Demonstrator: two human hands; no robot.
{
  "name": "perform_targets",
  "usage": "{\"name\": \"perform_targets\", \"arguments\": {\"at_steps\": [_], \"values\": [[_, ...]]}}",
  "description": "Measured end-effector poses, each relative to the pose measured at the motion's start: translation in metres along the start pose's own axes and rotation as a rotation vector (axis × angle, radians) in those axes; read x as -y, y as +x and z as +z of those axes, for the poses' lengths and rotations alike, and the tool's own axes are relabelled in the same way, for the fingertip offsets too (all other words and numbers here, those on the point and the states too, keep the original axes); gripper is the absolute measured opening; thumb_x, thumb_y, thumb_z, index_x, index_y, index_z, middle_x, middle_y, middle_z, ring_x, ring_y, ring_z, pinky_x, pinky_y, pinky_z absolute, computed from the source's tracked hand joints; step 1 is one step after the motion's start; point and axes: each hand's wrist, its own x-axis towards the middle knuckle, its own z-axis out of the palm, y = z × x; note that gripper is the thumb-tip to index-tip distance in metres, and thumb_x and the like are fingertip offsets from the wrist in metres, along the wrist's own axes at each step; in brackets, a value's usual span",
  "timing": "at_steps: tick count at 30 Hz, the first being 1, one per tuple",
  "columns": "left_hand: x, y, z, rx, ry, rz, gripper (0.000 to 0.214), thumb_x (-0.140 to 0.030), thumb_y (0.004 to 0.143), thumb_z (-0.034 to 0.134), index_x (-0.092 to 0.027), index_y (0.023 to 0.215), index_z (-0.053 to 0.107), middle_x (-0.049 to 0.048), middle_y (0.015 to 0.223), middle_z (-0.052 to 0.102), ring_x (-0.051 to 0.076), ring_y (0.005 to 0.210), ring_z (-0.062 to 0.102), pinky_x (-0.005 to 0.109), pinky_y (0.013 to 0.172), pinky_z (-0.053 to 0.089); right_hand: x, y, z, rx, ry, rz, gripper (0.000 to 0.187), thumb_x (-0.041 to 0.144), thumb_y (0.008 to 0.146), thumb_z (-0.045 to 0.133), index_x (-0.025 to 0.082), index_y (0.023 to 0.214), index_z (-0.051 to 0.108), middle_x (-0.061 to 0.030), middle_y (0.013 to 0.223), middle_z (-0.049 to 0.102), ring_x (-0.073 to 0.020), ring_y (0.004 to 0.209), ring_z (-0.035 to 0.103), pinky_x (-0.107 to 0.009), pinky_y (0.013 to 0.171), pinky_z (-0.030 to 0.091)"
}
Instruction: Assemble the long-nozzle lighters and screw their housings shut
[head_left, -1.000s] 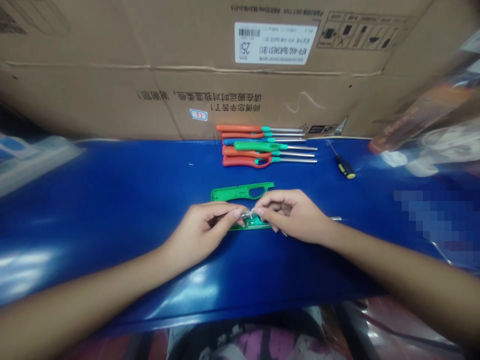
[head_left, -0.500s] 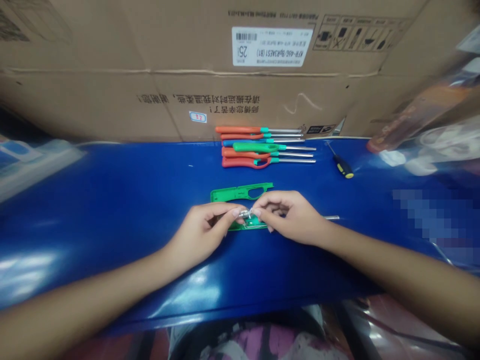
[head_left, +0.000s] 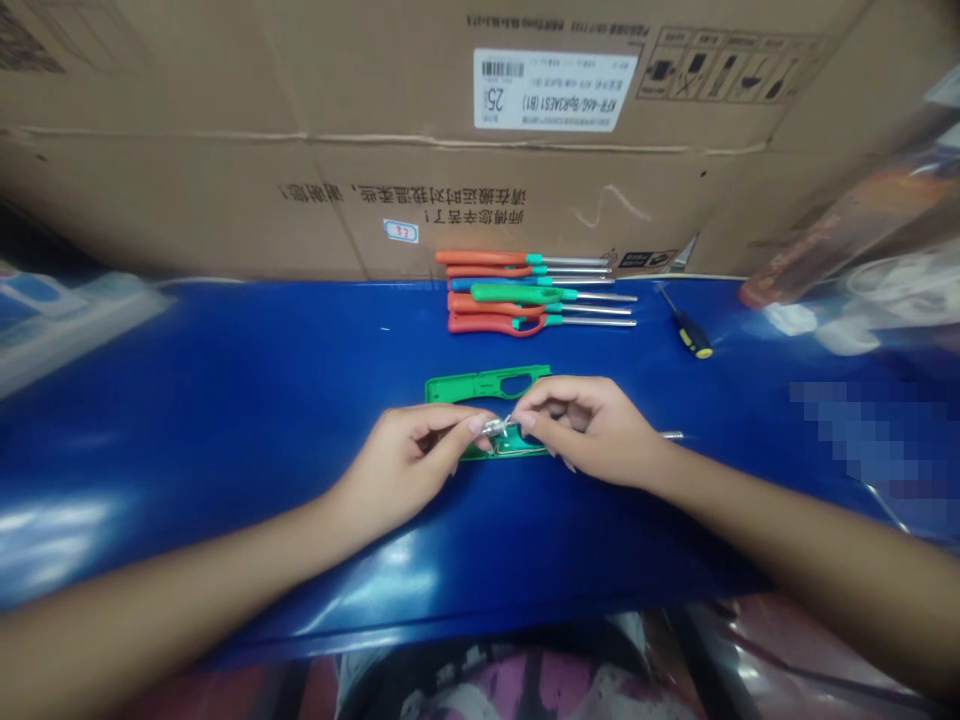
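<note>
Between thumb and forefinger my left hand [head_left: 420,445] pinches a small silvery metal part [head_left: 495,428]. My right hand [head_left: 589,425] is closed at that part's right end, its fingertips on a thin piece too small to name. Beneath both hands lies the green lower half-shell [head_left: 517,450] of a long-necked lighter, with a thin wire or tube along it and a metal barrel [head_left: 673,435] showing past my right hand. The matching green half-shell [head_left: 457,388] rests just behind, partly covered by my right hand.
Several orange, red, green and blue long-necked lighters [head_left: 495,325] lie side by side at the back. A black and yellow screwdriver [head_left: 694,338] is right of them. A cardboard sheet [head_left: 225,200] stands behind the blue table [head_left: 262,400]. Plastic-wrapped items [head_left: 885,250] sit at the right.
My right fingertips have drawn slightly right, away from my left, so more of the metal part shows. The whole view has shifted a little.
</note>
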Motion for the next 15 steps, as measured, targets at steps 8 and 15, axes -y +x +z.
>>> {"name": "perform_targets", "arguments": {"at_steps": [8,15], "values": [[-0.0004,-0.0008,0.0006,0.036,0.08,0.1,0.025,-0.03,0.098,0.061,-0.018,0.086,0.079,0.0036,0.084,0.08,0.014,0.066,0.068,0.024,0.069,0.056,-0.0045,0.0024,0.0035,-0.005,-0.122,-0.037,0.024,0.038,0.088,0.067,0.015,0.079,0.069,-0.0006,0.069,0.061,-0.0083,0.058,0.049,-0.021,0.05,0.038],[0.0001,0.0006,-0.0003,0.0,0.03,0.037,0.025,-0.033,0.097,0.062,-0.016,0.092,0.08,0.0038,0.079,0.079,0.012,0.059,0.063,0.022,0.057,0.051,-0.0023,0.0004,0.0014,0.002,-0.087,-0.048,0.021,0.035,0.087,0.068,0.015,0.083,0.07,-0.001,0.071,0.061,-0.009,0.059,0.05,-0.023,0.052,0.04]]}}
